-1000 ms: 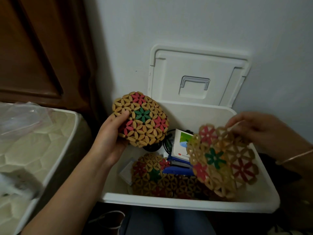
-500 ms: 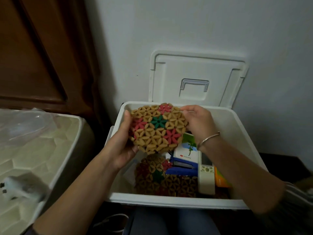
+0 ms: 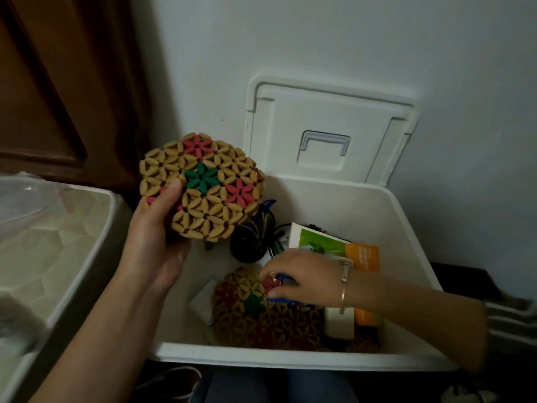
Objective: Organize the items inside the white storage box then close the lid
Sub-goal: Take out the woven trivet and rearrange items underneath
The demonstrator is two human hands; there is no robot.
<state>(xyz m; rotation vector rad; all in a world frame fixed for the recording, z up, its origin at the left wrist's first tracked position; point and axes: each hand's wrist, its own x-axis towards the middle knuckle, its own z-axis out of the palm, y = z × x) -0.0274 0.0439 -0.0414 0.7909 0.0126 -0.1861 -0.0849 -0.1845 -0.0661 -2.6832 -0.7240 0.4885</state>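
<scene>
White box (image 3: 290, 359): right hand (image 3: 302, 279) now grips blue stapler (image 3: 290, 300), left hand (image 3: 154, 239) keeps mat (image 3: 209, 193)

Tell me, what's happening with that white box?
A person is sorting a white box by the wall. The left hand holds a flower-patterned mat up over the box's left edge. The right hand reaches inside and grips a blue item by more mats of the same kind. The lid stands open against the wall, so closing has not begun.
</scene>
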